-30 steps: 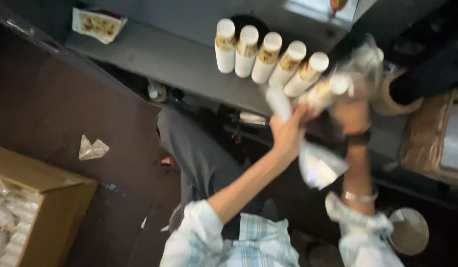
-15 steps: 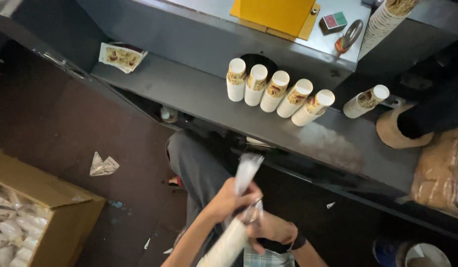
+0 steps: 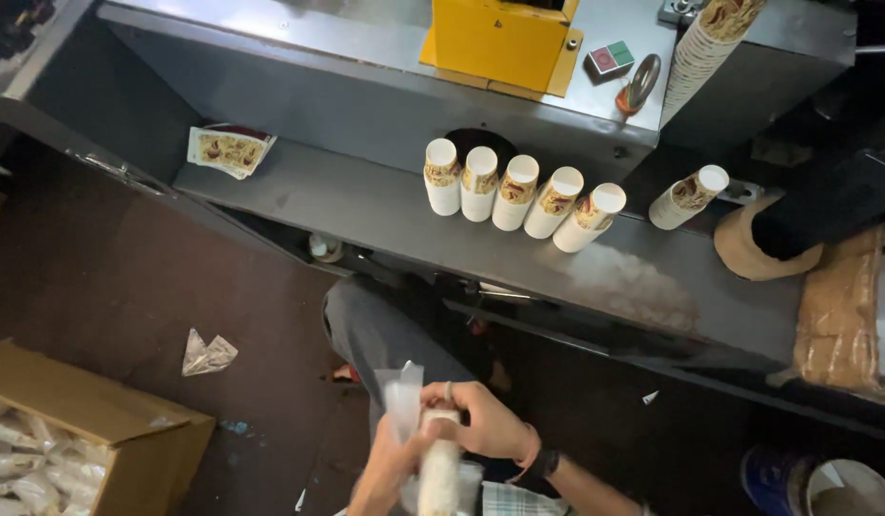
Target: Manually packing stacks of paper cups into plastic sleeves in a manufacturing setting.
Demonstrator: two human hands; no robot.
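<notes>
The floor is dark brown, and a long grey metal shelf runs across the top part of the view. Above the shelf is a grey machine with a yellow box on it. Next to the yellow box is a small red and green switch.

Five stacks of paper cups lie in a row on the shelf, side by side and touching. Each stack is white with a brown and gold picture on it. One more stack lies a little apart on the right. A tall stack of the same cups leans up near the top right. A small flat pack of printed paper sits at the left end of the shelf.

Near the bottom, both hands are close together over the person's lap. They hold a stack of cups in a clear plastic bag. The right hand is curled around the top of the stack, and a ring shows on one finger. The left hand grips the stack lower down from the side. The loose top of the bag sticks up just above the fingers.

A cardboard box stands on the floor at the bottom left, with more bagged cup stacks inside. A crumpled bit of plastic lies on the floor near the box.
</notes>
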